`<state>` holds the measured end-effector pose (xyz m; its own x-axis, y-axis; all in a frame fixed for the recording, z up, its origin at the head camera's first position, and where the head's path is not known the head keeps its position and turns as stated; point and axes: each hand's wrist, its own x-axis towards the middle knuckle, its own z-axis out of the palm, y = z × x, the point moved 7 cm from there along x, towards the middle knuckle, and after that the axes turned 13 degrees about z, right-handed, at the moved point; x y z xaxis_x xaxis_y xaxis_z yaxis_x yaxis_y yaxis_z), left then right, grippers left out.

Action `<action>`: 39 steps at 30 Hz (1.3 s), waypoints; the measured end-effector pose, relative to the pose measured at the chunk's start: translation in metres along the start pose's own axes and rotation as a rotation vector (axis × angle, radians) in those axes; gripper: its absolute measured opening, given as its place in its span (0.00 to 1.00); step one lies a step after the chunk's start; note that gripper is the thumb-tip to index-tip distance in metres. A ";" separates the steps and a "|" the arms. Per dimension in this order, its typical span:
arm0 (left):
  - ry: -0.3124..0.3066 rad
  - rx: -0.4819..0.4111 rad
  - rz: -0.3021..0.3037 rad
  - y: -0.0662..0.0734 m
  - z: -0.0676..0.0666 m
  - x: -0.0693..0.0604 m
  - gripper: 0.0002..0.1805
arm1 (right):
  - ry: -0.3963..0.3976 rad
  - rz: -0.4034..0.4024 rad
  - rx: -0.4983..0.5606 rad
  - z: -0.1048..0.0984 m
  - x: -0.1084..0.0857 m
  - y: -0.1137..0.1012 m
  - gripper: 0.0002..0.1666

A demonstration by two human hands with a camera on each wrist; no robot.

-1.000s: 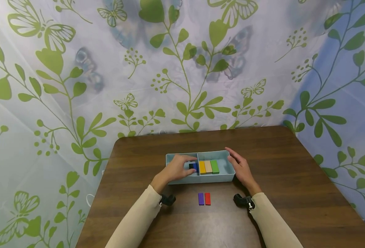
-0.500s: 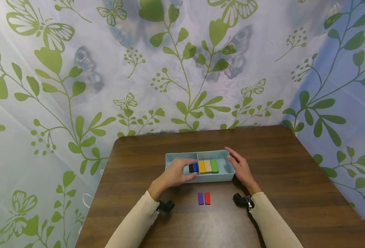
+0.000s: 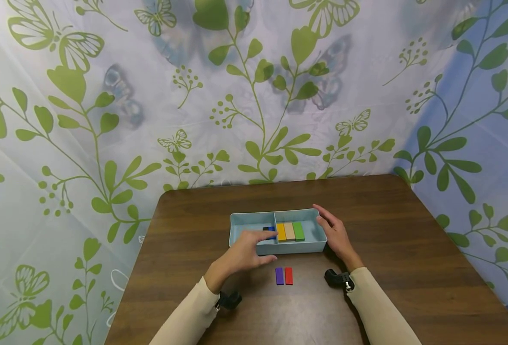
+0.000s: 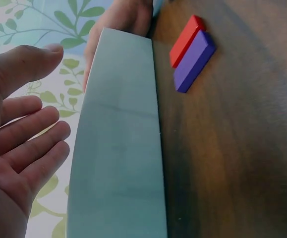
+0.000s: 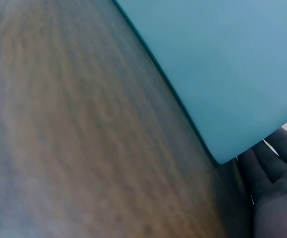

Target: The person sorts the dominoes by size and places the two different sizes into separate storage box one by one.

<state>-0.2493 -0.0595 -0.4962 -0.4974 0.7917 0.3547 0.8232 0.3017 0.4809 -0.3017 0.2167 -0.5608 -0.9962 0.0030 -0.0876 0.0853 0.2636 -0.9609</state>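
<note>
A light blue two-part tray (image 3: 301, 247) lies across the table. Its right compartment holds a yellow block (image 3: 281, 233), a beige block (image 3: 289, 232) and a green block (image 3: 299, 231) side by side. Against the divider in the left compartment are a blue block (image 3: 272, 230) and a black one, partly covered by fingers. The left hand (image 3: 242, 253) hovers at the tray's front left, empty, fingers and thumb apart; its palm shows in the left wrist view (image 4: 19, 134). The right hand (image 3: 336, 235) rests against the tray's right end, also seen in the right wrist view (image 5: 277, 183).
In front of the tray, a purple block (image 3: 279, 276) and a red block (image 3: 288, 276) lie side by side on the brown table (image 3: 366, 206). A patterned curtain (image 3: 219, 86) hangs behind the table. Each wrist wears a black strap device.
The left hand has moved back from inside the left compartment toward the tray's front edge, uncovering more of that compartment. The right hand and the blocks have stayed in place.
</note>
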 end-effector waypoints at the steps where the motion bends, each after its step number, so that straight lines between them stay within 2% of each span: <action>1: -0.004 -0.010 -0.004 0.001 0.001 -0.002 0.36 | -0.001 -0.001 0.000 0.000 0.000 0.000 0.29; 5: -0.024 -0.049 -0.025 0.006 0.006 -0.008 0.36 | -0.003 0.004 0.003 0.000 -0.001 0.000 0.29; 13: -0.021 -0.059 0.032 0.020 0.015 -0.017 0.35 | 0.000 0.005 -0.008 0.000 -0.001 0.000 0.29; 17: -0.025 -0.070 0.034 0.023 0.020 -0.020 0.35 | 0.008 0.010 -0.009 0.000 0.007 0.012 0.29; 25: -0.016 -0.093 0.025 0.023 0.034 -0.028 0.35 | 0.028 0.002 -0.010 -0.001 0.019 0.034 0.29; 39: -0.036 -0.067 -0.032 0.015 0.063 -0.037 0.34 | 0.035 0.007 -0.032 -0.001 0.019 0.033 0.29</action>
<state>-0.2015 -0.0510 -0.5523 -0.5122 0.8011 0.3096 0.7863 0.2922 0.5444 -0.3177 0.2269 -0.5942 -0.9956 0.0390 -0.0848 0.0926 0.2943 -0.9512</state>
